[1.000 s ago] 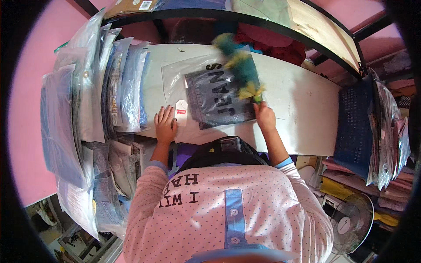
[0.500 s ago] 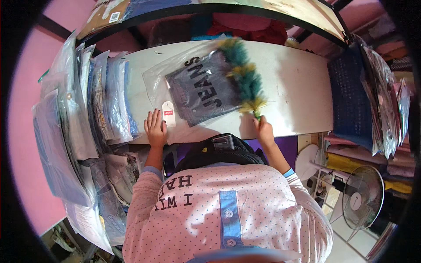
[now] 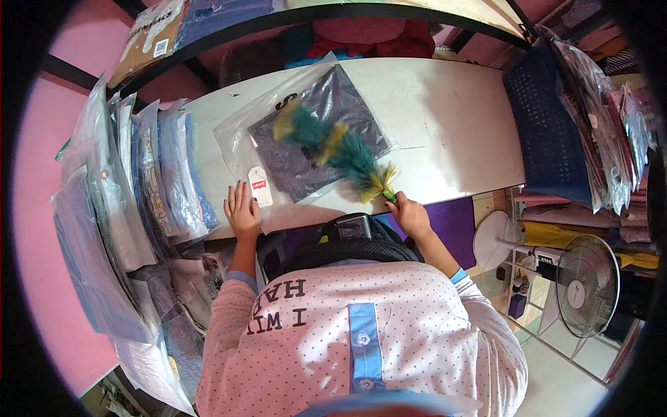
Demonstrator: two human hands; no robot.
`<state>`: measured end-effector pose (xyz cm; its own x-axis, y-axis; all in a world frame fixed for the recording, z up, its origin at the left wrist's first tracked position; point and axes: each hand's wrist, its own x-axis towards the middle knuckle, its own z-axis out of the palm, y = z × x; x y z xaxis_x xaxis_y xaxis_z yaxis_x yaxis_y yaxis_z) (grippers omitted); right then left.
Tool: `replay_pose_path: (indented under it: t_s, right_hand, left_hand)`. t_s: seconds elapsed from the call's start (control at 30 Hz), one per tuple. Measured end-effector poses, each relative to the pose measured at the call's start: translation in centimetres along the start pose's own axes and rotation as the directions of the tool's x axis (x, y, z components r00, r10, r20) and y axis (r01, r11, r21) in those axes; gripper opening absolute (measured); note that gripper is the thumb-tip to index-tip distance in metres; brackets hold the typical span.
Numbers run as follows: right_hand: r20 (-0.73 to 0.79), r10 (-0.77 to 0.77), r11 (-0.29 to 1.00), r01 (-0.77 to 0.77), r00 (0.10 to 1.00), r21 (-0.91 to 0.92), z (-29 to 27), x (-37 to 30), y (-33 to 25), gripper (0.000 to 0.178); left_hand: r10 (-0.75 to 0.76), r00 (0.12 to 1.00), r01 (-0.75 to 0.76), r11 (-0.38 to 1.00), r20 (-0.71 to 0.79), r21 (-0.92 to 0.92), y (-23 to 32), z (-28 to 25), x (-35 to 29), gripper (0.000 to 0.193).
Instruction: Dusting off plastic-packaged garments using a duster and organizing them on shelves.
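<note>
My right hand is wrapped round the handle of a green and yellow feather duster. The duster's fluffy head, a little smeared by motion, lies slantwise across a clear plastic bag. Inside the bag is a folded dark garment, and the duster covers most of the large black lettering. My left hand rests flat at the table's near edge, fingers stretched, on or beside the bag's lower left corner. Just by its fingertips is a white and red tag.
Bagged folded clothes stand in a row along the white table's left side. A blue perforated basket with more bagged clothes is at the right. Below it stands a fan. A black-framed shelf crosses the far side.
The feather duster has swept left from the garment's right edge to across its middle. My right hand has moved slightly left and nearer. My left hand stays nearly in place.
</note>
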<state>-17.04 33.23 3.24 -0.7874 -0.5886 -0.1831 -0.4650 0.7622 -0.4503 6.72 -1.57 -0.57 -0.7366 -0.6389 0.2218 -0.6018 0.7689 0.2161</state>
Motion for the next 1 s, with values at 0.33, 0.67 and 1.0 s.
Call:
replay_pose_path:
  t_s: [0.33, 0.67, 1.0]
  right_hand:
    - [-0.397, 0.209, 0.865, -0.359, 0.893, -0.351, -5.6, 6.2, 8.9, 0.039]
    - [-0.131, -0.098, 0.913, 0.142, 0.986, 0.383, -6.3, 24.7, -2.6, 0.029]
    - [0.189, -0.174, 0.894, 0.075, 0.966, 0.441, -0.2, 36.8, -8.2, 0.048]
  left_hand:
    - [0.029, 0.991, -0.053, 0.982, -0.130, -0.184, -1.3, -0.3, 1.6, 0.035]
    - [-0.469, 0.882, 0.431, 0.764, 0.046, -0.479, -5.5, 1.1, 12.6, 0.031]
    - [-0.601, 0.745, 0.579, 0.365, 0.290, -0.729, -6.0, 0.6, 15.3, 0.023]
